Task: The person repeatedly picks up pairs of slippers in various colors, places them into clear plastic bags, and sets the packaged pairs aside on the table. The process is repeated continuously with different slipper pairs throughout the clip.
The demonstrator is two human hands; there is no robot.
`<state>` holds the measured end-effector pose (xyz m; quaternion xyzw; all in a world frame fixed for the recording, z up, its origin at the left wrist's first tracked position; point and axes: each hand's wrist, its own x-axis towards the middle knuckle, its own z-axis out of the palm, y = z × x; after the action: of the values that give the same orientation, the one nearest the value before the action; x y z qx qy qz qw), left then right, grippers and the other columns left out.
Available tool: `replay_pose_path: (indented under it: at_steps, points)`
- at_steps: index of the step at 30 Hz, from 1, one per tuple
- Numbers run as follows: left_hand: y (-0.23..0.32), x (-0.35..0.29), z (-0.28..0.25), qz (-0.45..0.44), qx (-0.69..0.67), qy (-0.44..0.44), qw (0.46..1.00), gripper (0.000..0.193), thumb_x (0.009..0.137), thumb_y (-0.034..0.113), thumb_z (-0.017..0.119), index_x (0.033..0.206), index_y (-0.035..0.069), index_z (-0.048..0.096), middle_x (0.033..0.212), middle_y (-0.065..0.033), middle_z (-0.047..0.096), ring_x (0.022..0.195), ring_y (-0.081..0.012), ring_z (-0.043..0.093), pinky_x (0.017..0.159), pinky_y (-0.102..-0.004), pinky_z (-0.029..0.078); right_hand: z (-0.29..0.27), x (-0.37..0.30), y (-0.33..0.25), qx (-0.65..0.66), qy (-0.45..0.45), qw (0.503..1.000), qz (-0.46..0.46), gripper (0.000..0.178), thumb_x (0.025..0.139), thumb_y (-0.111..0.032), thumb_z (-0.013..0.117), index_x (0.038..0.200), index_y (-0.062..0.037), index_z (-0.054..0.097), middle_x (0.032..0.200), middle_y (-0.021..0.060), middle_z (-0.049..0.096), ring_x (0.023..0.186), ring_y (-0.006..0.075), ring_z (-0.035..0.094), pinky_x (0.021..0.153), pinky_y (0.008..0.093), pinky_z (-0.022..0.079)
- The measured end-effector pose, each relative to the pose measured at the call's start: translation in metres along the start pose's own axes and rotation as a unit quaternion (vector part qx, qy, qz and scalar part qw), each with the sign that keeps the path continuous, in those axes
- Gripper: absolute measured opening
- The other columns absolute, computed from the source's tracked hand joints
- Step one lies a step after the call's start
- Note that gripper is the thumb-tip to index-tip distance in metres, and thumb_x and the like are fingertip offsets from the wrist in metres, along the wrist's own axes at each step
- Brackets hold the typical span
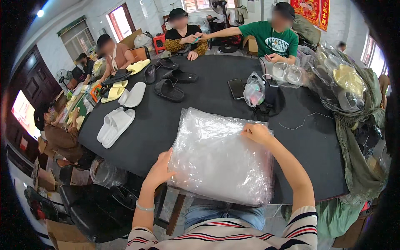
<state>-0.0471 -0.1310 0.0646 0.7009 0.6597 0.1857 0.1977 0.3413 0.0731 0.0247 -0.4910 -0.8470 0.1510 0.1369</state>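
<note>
A stack of clear plastic bags (221,162) lies flat in front of me, its near edge hanging over the table's front edge. My left hand (159,170) rests against the stack's left side, thumb and fingers apart. Near the far right corner, the curled fingers of my right hand (256,133) pinch the plastic. White slippers (116,127) lie left of the stack, one overlapping the other. Beyond them are black slippers (169,90) and yellow slippers (114,91).
On the black table (308,154) are a phone (236,88), a small knotted plastic bag (254,92) and a loose string (306,121). Bagged slippers (348,83) pile up at the right. Two people sit across the table; others work at the left. A black chair (98,208) stands at my left.
</note>
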Motion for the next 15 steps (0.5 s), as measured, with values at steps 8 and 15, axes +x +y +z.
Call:
replay_pose_path:
  at_steps: [8,15]
  points:
    - [0.031,0.066,0.024,0.184,0.102,0.039,0.977,0.058,0.091,0.023,0.058,0.142,0.000,0.040,0.147,-0.0190,0.041,0.134,-0.0368,0.040,0.110,-0.0426,0.034,-0.015,-0.032,-0.080,0.010,0.059,0.971,-0.231,0.057,0.087,-0.047,0.062,0.130,-0.0120,0.053,0.136,0.0142,0.051,0.123,0.0332,0.050,0.101,0.0492,0.039]
    - [-0.005,0.115,0.095,0.164,0.202,0.095,0.961,0.063,0.097,0.045,0.044,0.144,0.002,0.039,0.151,-0.0164,0.037,0.139,-0.0365,0.033,0.115,-0.0491,0.022,0.039,-0.097,-0.095,-0.125,-0.058,0.945,-0.298,0.074,0.092,-0.063,0.039,0.149,-0.0180,0.033,0.155,0.0140,0.029,0.144,0.0332,0.027,0.111,0.0655,0.017]
